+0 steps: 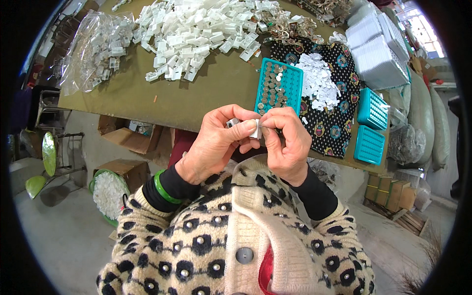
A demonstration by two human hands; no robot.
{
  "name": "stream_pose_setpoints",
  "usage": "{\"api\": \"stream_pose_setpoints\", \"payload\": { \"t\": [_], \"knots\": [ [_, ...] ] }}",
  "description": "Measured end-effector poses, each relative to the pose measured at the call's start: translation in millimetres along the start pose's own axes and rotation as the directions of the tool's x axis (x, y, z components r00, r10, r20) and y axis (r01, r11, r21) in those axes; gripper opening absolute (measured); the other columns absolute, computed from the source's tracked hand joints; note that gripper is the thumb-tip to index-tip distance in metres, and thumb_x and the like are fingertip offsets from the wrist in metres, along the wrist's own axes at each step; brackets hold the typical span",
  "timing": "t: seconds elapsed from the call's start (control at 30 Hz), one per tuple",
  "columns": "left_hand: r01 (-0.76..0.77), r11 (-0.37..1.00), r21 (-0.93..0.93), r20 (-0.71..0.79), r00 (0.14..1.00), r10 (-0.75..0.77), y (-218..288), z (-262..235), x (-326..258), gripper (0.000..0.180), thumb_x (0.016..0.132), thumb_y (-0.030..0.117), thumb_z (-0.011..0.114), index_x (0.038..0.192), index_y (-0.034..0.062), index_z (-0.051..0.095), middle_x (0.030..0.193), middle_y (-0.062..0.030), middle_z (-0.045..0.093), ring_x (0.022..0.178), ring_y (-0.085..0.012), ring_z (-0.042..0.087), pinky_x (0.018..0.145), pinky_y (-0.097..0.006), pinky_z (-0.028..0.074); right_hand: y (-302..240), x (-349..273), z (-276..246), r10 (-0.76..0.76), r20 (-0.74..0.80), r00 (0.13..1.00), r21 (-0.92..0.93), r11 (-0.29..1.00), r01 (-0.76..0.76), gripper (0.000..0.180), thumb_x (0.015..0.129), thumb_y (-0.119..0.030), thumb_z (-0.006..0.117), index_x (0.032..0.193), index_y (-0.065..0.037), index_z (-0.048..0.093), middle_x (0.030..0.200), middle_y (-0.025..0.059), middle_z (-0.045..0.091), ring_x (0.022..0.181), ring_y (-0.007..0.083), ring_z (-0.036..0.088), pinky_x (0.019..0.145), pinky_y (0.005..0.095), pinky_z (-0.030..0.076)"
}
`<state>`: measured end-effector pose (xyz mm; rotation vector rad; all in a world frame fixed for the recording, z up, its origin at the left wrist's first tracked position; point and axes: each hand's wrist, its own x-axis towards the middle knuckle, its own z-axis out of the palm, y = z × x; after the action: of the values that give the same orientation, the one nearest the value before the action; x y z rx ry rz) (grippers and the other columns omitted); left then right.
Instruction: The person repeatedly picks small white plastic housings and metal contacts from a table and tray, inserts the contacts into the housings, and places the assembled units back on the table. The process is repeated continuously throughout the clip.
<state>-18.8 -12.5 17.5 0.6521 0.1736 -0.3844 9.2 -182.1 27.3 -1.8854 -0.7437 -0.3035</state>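
Both hands meet at frame centre: left hand [216, 142] and right hand [285, 142] pinch one small white plastic piece [255, 129] together. Beyond, the teal tray [279, 86] looks partly filled (hard to count), and the big white pile [196, 29] up top seems untouched.

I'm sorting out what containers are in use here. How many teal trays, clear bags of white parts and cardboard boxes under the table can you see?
Teal trays: 3 (one with round metal pieces, two without)
Clear bags of white parts: 1
Cardboard boxes under the table: 2
Total: 6
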Motion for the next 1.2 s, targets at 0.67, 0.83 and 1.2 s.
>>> {"api": "stream_pose_setpoints", "payload": {
  "t": [0.67, 0.83, 1.2],
  "knots": [
    [-0.170, 0.965, 0.201, 0.048, 0.985, 0.163, 50.6, -9.8, -19.7, 0.016, 0.093, 0.014, 0.066, 0.105, 0.0082, 0.057, 0.099, -0.0058, 0.063, 0.074, -0.0091, 0.058, 0.058, -0.020, 0.044, 30.8, 79.2, -24.4, 0.176, 0.228, 0.958, -0.082, 0.984, -0.161, 0.003, 0.086, -0.001, 0.062, 0.087, 0.002, 0.063, 0.076, 0.0097, 0.061, 0.067, 0.0155, 0.061, 0.060, 0.0283, 0.047],
    [-0.558, 0.261, 0.787, 0.161, 0.596, 0.787, 154.9, -34.3, -43.3, 0.017, 0.094, 0.019, 0.065, 0.106, 0.0096, 0.058, 0.096, -0.0007, 0.059, 0.073, -0.0061, 0.054, 0.060, -0.021, 0.046, 58.7, 110.1, -28.9, 0.146, 0.167, 0.975, -0.228, 0.968, -0.106, 0.006, 0.088, -0.005, 0.062, 0.087, 0.001, 0.062, 0.072, 0.0082, 0.061, 0.061, 0.0169, 0.057, 0.057, 0.0295, 0.045],
    [0.207, -0.776, 0.596, 0.611, 0.511, 0.605, 279.6, -102.2, -61.7, 0.025, 0.091, 0.007, 0.065, 0.116, 0.0045, 0.065, 0.122, -0.0104, 0.064, 0.108, -0.0236, 0.065, 0.082, -0.032, 0.054, 106.5, 110.2, -49.8, -0.210, 0.129, 0.969, -0.400, 0.883, 0.244, 0.004, 0.080, 0.000, 0.065, 0.084, -0.002, 0.064, 0.087, 0.0110, 0.061, 0.083, 0.0292, 0.061, 0.074, 0.0372, 0.050]
  ]
}}
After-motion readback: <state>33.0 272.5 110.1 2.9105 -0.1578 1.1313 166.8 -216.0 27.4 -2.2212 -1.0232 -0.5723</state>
